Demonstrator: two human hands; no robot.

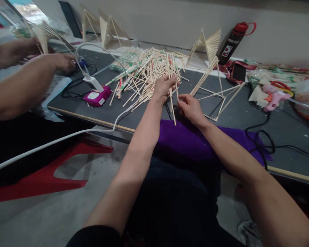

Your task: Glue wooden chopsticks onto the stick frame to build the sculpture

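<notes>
Left grip (167, 86) clasps sticks (173, 110) before a crowding stick heap (149, 68); right grip (180, 102) pinches one beside a stick frame (223, 97).

Left hand (164, 86) gripping sticks (173, 109), right hand (192, 108) alongside

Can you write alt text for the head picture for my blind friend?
A person's left hand holds thin wooden sticks at a dark table, the right hand at one stick's lower end. Beyond them lies a jumbled stick pile; a pink glue gun is at right, another person's hands at left.
</notes>
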